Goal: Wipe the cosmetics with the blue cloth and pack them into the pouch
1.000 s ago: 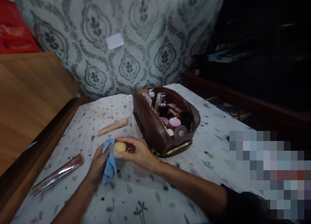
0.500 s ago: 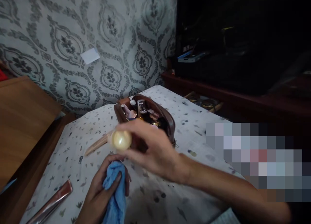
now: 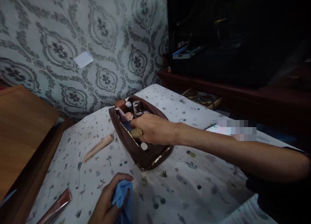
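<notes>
Your right hand (image 3: 156, 129) has moved from above the sheet (image 3: 170, 191) into the brown bag (image 3: 125, 140), taking the yellowish round item (image 3: 136, 133) along. White and patterned, the sheet carries the bag, which is unzipped; behind to the right, an open drawer (image 3: 217, 103) holds coils too dim to name. Your left hand (image 3: 108, 199), apart from the right, is clamped on the blue cloth (image 3: 120, 195). A shiny brownish tube (image 3: 56, 205) lies at the left, a beige tube (image 3: 99, 147) just beside the bag. Inside the bag are a silver-capped bottle (image 3: 137, 108) and a pale pink container (image 3: 120, 114); the round item lies against your right fingers, though I cannot tell whether they grip it.
</notes>
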Demonstrator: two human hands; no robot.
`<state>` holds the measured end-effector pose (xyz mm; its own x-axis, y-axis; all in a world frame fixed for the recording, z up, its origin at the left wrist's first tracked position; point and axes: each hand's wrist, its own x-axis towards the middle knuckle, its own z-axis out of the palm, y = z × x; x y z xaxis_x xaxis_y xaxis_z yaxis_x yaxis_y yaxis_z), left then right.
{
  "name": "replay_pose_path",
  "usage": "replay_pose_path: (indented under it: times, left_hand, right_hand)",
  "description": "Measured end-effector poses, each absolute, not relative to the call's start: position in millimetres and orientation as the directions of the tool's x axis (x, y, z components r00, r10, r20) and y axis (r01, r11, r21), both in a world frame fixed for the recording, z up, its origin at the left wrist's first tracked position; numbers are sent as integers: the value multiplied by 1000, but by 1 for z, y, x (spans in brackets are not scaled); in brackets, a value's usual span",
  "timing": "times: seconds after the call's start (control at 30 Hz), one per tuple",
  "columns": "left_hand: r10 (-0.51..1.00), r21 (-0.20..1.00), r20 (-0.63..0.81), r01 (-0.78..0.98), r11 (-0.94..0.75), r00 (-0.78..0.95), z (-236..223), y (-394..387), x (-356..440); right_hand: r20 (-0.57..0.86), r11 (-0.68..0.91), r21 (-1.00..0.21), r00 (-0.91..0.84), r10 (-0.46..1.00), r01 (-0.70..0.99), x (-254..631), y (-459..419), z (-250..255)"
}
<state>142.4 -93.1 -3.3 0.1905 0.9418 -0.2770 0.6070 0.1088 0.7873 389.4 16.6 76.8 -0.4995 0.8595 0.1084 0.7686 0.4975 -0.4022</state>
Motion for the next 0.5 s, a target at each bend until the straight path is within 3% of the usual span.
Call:
replay_pose_path:
  times: [0.5]
  left_hand:
    - [934, 789, -244, 613, 35, 260, -24, -93, 130]
  right_hand:
    - [103, 501, -446, -514, 852, 741, 391, 17, 77]
